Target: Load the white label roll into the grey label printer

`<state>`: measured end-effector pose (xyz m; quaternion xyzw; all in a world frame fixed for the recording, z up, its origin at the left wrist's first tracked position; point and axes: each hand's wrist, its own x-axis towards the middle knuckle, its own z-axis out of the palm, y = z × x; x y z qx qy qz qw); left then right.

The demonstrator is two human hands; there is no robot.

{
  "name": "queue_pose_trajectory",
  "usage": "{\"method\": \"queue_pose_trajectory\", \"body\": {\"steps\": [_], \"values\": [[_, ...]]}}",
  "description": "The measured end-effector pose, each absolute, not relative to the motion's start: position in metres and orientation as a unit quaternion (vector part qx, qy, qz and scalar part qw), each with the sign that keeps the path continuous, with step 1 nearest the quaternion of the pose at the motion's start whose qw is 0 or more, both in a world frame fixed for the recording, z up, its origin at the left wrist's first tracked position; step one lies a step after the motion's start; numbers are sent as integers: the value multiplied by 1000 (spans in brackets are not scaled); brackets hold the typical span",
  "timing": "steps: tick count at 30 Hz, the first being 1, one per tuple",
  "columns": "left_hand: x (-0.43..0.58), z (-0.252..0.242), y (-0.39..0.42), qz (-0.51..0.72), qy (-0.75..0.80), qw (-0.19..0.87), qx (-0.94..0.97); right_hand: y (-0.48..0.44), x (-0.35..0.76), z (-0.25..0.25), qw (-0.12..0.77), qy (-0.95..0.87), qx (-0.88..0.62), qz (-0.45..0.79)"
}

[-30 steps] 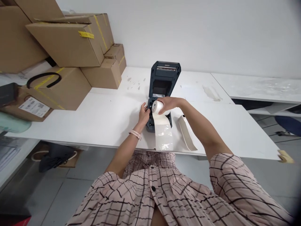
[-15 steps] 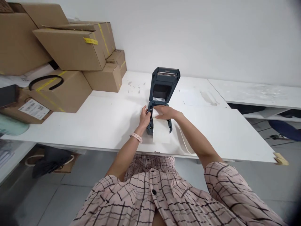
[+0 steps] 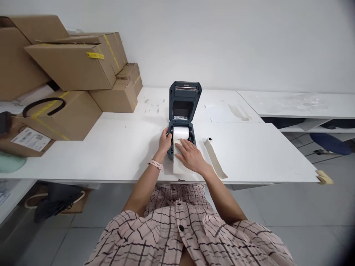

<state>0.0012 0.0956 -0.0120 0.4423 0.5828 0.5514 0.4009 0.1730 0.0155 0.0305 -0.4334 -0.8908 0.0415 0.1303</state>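
Paper roll [image 3: 181, 132] seated across the open bay of a small dark printer [image 3: 181, 122], lid tipped up and back toward the wall. Loose end of the paper [image 3: 177, 167] drawn forward over the printer's front edge and down onto the white table [image 3: 116, 147], stopping near the table's near edge.

Right hand [image 3: 189, 156] laid flat on that loose strip, just in front of the roll — fingers spread and pointing toward the printer, palm down, pressing rather than pinching. Fingertips close to the roll, whether touching it cannot be told. Left hand [image 3: 165, 141] curled against the printer's left side, fingers at the edge of the bay beside the end of the roll; exact grip hidden by the knuckles, so whether it clasps anything cannot be told. Pale watch strap [image 3: 155, 164] on the left wrist.

Roll thus between the two hands, slightly beyond both, right hand nearer the body and over the paper, left hand level with the roll's left end.

Second strip of backing paper [image 3: 215, 159] lying loose on the table to the right of the printer, well clear of the right hand, one end curled. Cardboard boxes [image 3: 72, 66] stacked at the far left of the table, against the wall. Checked shirt [image 3: 180, 232] at the bottom of the view.
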Motion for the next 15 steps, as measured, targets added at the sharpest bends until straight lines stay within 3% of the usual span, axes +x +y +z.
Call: {"method": "queue_pose_trajectory", "body": {"steps": [8, 15], "values": [[2, -2, 90, 535, 599, 405, 437, 10, 167, 24, 172, -875, -445, 80], [19, 10, 11, 538, 565, 498, 380, 11, 193, 37, 195, -883, -390, 176]]}}
